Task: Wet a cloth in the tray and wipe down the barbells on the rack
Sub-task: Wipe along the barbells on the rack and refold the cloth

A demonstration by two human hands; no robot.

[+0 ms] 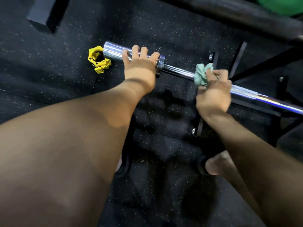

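Nearest, two bare forearms reaching forward over black speckled rubber flooring [164,153]. Right hand [213,94] curled round a crumpled pale-green cloth [201,73], pressing it on the knurled shaft of a chromed steel barbell [178,71]. Left hand [141,63] wrapped over the smooth sleeve, just outboard of the collar, steadying. Long axis running from upper left to lower right; unwiped shaft lying rightward of the cloth, so right hand nearer to it. Beyond the sleeve end, a yellow plastic clamp collar [99,60] on the floor. Farther right, black steel rack frame [237,61]. Tray not in view.
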